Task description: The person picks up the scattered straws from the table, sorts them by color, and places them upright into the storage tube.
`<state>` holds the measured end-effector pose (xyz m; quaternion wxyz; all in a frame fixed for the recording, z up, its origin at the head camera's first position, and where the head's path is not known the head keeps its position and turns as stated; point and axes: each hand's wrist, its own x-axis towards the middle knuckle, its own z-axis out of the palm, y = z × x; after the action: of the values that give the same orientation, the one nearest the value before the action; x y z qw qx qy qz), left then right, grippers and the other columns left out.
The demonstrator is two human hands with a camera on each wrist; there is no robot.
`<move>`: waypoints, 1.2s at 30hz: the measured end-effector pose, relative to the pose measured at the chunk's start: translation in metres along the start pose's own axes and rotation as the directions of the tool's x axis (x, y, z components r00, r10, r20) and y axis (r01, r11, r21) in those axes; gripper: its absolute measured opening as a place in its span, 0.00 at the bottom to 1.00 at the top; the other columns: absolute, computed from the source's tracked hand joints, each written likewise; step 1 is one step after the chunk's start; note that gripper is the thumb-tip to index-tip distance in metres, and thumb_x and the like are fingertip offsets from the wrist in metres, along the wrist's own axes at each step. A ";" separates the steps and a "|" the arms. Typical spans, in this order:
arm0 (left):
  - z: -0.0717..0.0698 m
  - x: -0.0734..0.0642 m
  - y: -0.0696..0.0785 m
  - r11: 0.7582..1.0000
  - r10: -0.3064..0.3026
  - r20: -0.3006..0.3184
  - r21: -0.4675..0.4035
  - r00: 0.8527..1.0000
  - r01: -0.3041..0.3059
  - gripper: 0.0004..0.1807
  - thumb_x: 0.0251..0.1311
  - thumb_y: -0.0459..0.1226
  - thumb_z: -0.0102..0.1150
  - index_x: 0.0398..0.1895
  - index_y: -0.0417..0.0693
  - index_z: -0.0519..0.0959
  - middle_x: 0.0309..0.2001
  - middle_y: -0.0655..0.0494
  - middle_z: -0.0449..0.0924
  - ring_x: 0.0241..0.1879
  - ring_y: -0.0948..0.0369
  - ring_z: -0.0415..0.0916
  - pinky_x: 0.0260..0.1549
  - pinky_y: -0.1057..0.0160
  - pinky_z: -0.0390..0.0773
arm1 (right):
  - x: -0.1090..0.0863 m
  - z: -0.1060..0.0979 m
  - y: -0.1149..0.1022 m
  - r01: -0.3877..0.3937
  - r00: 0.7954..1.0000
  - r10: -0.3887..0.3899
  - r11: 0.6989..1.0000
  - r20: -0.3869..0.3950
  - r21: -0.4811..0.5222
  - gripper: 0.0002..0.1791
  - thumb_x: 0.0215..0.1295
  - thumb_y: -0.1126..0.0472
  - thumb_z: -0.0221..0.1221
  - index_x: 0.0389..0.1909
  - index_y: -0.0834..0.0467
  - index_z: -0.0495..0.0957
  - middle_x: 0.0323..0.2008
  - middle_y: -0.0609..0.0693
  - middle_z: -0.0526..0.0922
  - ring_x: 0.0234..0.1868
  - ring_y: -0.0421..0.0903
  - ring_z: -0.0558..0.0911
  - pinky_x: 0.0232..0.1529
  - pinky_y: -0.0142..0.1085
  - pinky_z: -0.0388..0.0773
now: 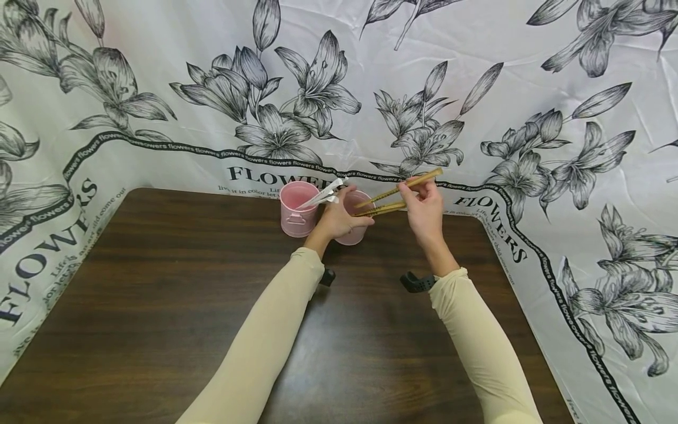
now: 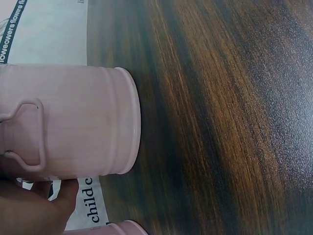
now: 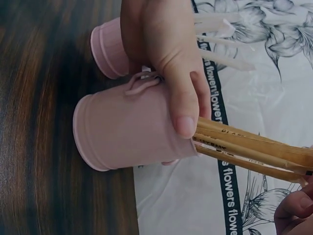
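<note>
Two pink buckets stand side by side near the table's back edge. My left hand [image 1: 339,221] grips the right pink bucket [image 3: 132,127] at its rim, with the thumb [image 3: 186,125] over the near side. From that bucket's mouth slant several slim tan wooden sticks [image 3: 244,144] printed with dark lettering; they look like chopsticks. The fingers of my right hand [image 1: 428,215] pinch their upper ends. Just left of my left hand is the other pink bucket [image 1: 293,224], which has a small side handle [image 2: 41,134]. White thin-wrapped items [image 1: 325,194] lean out of it, their contents unclear.
The dark wood-grain table [image 1: 212,306] stretches toward me from the buckets. Behind them hangs a white flower-printed cloth [image 1: 201,171] that also runs along the table's sides. A black wrist device [image 1: 417,282] sits below the right hand.
</note>
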<state>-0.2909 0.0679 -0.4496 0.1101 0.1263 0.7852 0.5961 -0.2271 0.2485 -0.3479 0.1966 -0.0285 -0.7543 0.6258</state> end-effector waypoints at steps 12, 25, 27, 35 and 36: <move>0.002 -0.001 0.000 0.999 -0.012 -0.013 0.052 1.000 0.013 0.57 0.46 0.50 0.82 0.78 0.62 0.57 0.70 0.40 0.67 0.43 0.48 0.83 0.35 0.59 0.85 | 0.005 -0.001 0.025 0.025 1.000 -0.025 1.000 0.000 -0.009 0.21 0.67 0.66 0.66 0.55 0.69 0.73 0.40 0.39 0.82 0.33 0.32 0.76 0.31 0.22 0.67; -0.003 -0.001 0.008 0.983 -0.016 0.014 0.181 1.000 0.013 0.57 0.50 0.55 0.78 0.80 0.64 0.53 0.80 0.47 0.48 0.78 0.40 0.46 0.71 0.44 0.67 | 0.003 -0.018 0.027 -0.062 0.993 0.055 0.996 -0.105 -0.068 0.20 0.68 0.55 0.66 0.54 0.59 0.74 0.40 0.38 0.78 0.37 0.36 0.76 0.37 0.26 0.71; -0.005 -0.003 0.010 0.975 -0.032 0.019 0.223 0.999 0.027 0.57 0.51 0.55 0.77 0.81 0.64 0.52 0.82 0.50 0.46 0.80 0.39 0.38 0.75 0.41 0.59 | -0.001 -0.022 0.028 -0.082 0.991 0.073 0.994 -0.112 -0.076 0.19 0.69 0.54 0.65 0.54 0.58 0.74 0.40 0.38 0.77 0.39 0.36 0.76 0.39 0.26 0.72; -0.005 -0.012 0.023 0.928 -0.009 -0.025 0.373 1.000 0.018 0.60 0.54 0.56 0.75 0.83 0.53 0.47 0.82 0.44 0.47 0.81 0.40 0.44 0.77 0.43 0.57 | -0.019 -0.040 0.028 -0.129 0.982 0.121 0.991 -0.144 -0.042 0.12 0.71 0.55 0.63 0.49 0.53 0.74 0.39 0.40 0.76 0.27 0.33 0.71 0.26 0.24 0.67; -0.004 -0.014 0.024 0.920 0.007 -0.041 0.391 0.999 0.010 0.61 0.54 0.56 0.74 0.83 0.51 0.47 0.82 0.44 0.47 0.81 0.41 0.44 0.78 0.44 0.56 | -0.021 -0.042 0.028 -0.120 0.983 0.111 0.991 -0.146 -0.058 0.12 0.71 0.55 0.63 0.49 0.54 0.74 0.40 0.39 0.76 0.30 0.33 0.73 0.29 0.24 0.68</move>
<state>-0.2779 0.0659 -0.4253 0.0667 0.1325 0.8907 0.4297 -0.1999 0.2874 -0.3745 0.2121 -0.1233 -0.7559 0.6070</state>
